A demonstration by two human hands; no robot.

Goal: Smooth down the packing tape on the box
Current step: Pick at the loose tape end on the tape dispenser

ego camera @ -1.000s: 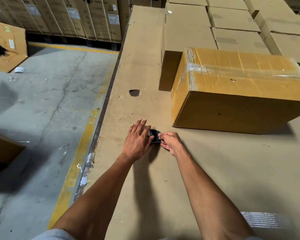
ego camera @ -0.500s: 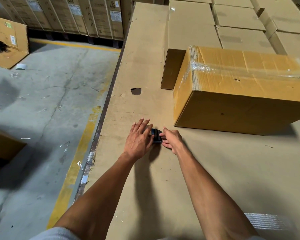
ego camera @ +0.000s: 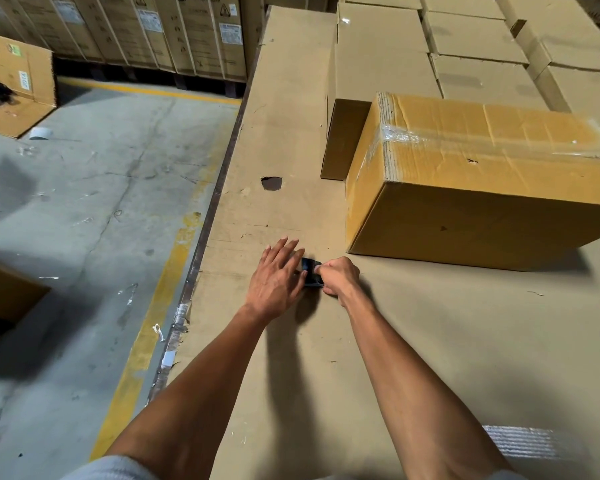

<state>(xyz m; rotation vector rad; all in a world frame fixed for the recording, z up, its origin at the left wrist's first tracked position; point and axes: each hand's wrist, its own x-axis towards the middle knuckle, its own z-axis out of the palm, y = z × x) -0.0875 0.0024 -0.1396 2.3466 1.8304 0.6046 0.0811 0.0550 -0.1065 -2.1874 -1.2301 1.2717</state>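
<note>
A yellowish cardboard box (ego camera: 482,216) lies on the cardboard-covered table (ego camera: 430,341) at the right. Clear packing tape (ego camera: 399,135) runs along its top and wrinkles over the left end. Both hands are in front of the box's near left corner, apart from it. My right hand (ego camera: 338,275) pinches a small dark blue object (ego camera: 310,268) that rests on the table. My left hand (ego camera: 274,275) lies with its fingers straight and together, its fingertips against the object's left side. Most of the object is hidden by the hands.
Plain brown cartons (ego camera: 378,64) stand packed behind the box. A torn hole (ego camera: 271,183) marks the table top. The table's left edge (ego camera: 201,244) drops to a concrete floor (ego camera: 84,202) with a yellow line. An open carton (ego camera: 14,84) sits on the floor.
Both hands stay on the small dark object in the same spot. The view has shifted slightly. The box has not moved.
</note>
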